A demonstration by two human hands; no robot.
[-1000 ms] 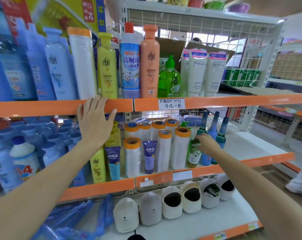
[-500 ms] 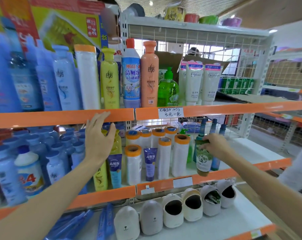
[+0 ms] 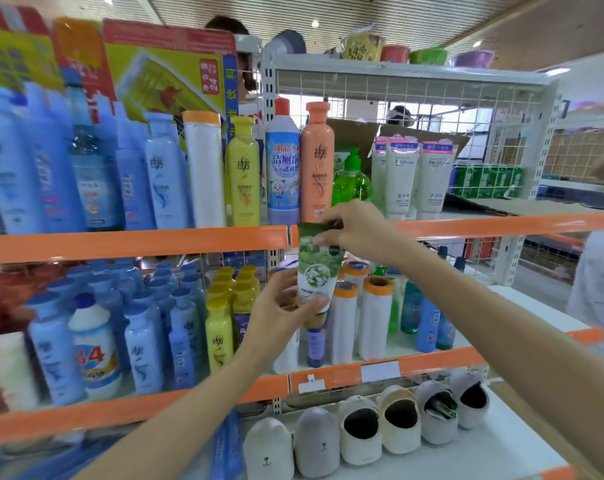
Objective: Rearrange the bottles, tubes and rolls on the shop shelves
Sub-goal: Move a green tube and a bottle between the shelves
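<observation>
A green-and-white tube [image 3: 317, 268] hangs upright, cap down, in front of the orange shelf edge [image 3: 134, 242]. My right hand [image 3: 357, 230] pinches its flat green top end. My left hand [image 3: 283, 308] curls round its lower white part, thumb across the front. Behind the tube on the middle shelf stand white rolls with orange caps [image 3: 375, 315], a purple tube [image 3: 316, 341] and yellow bottles [image 3: 219, 330]. The upper shelf carries a yellow bottle [image 3: 244, 174], a blue-labelled cleaner bottle [image 3: 282, 168], an orange bottle [image 3: 317, 164], a green pump bottle [image 3: 351, 183] and white facial tubes [image 3: 402, 178].
Blue bottles [image 3: 144, 341] crowd the left of both shelves. Teal and blue bottles [image 3: 426, 323] stand at the middle shelf's right. Grey and white pod-shaped holders [image 3: 361, 433] line the bottom shelf. A person's head [image 3: 229, 27] shows behind the top shelf.
My right hand lifted the green tube off the middle shelf's right side and carried it left and up. My left hand left the orange shelf edge and took hold of the tube's lower part.
</observation>
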